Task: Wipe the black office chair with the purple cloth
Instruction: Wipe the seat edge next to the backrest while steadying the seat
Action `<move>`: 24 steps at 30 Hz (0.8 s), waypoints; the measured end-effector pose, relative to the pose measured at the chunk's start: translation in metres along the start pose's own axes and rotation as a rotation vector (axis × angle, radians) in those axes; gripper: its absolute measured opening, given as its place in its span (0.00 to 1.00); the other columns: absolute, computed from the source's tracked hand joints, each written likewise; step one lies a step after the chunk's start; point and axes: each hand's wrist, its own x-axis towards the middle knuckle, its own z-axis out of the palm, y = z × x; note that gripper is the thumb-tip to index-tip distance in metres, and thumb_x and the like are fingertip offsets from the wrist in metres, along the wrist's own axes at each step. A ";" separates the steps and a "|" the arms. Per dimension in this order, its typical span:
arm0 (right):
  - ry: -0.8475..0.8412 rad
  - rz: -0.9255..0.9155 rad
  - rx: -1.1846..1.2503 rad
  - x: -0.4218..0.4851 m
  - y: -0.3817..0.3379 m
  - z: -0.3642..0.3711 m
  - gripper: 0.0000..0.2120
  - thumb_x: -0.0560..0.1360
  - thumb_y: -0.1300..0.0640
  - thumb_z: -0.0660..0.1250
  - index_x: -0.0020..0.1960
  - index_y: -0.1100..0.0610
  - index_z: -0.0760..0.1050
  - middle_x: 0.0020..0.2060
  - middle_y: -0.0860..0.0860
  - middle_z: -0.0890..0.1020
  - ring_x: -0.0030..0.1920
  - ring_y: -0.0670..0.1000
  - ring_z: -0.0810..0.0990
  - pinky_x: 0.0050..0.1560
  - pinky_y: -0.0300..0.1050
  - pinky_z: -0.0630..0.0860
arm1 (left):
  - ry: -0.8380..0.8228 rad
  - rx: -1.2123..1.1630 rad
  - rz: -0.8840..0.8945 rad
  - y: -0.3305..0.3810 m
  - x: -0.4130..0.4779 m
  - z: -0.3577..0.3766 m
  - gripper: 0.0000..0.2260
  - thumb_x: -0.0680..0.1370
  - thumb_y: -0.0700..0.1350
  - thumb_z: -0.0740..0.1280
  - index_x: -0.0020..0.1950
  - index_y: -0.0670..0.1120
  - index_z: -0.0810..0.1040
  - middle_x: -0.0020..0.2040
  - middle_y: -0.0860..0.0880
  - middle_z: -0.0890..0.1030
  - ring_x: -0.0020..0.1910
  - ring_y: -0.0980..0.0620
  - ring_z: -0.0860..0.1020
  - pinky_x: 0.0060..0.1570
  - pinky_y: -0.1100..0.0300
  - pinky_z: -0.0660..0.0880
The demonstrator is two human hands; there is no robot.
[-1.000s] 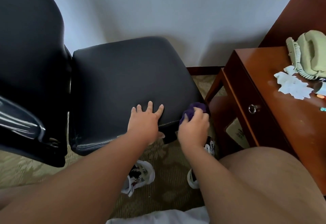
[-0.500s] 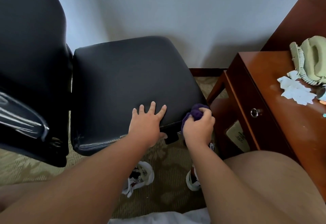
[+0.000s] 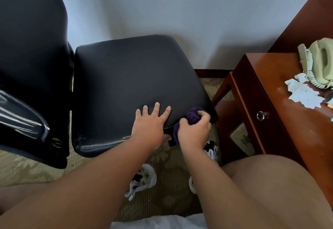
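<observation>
I see the left hand (image 3: 150, 126) flat, fingers spread, on the chair (image 3: 129, 84) seat. My right hand (image 3: 193, 131) grips the bunched cloth (image 3: 191, 117) against the seat's near-right corner.

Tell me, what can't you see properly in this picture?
Head view:
- Chair legs: hidden under its seat.
- Cloth: mostly bunched inside the right hand.
- Phone: cut off by the right edge.
- Label low in the desk: too small to read.
</observation>
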 end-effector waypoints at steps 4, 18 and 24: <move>0.091 0.168 0.088 0.032 0.000 -0.017 0.27 0.72 0.55 0.72 0.67 0.48 0.65 0.65 0.52 0.70 0.50 0.52 0.76 0.49 0.54 0.80 | -0.016 -0.007 0.001 -0.001 -0.001 -0.002 0.44 0.78 0.69 0.61 0.82 0.57 0.36 0.84 0.45 0.43 0.81 0.33 0.49 0.78 0.37 0.50; -0.051 0.248 0.266 -0.020 0.005 0.018 0.39 0.68 0.58 0.75 0.69 0.41 0.56 0.67 0.54 0.67 0.54 0.54 0.77 0.55 0.57 0.81 | 0.025 0.039 -0.011 0.001 -0.002 0.002 0.38 0.83 0.56 0.60 0.83 0.57 0.37 0.84 0.44 0.44 0.80 0.32 0.50 0.78 0.38 0.51; 0.046 0.133 0.191 0.006 0.001 0.003 0.33 0.69 0.57 0.75 0.69 0.46 0.63 0.66 0.52 0.70 0.55 0.52 0.75 0.59 0.57 0.78 | 0.011 -0.006 0.005 0.000 -0.002 0.001 0.43 0.79 0.68 0.60 0.83 0.57 0.37 0.84 0.44 0.43 0.81 0.33 0.49 0.78 0.37 0.50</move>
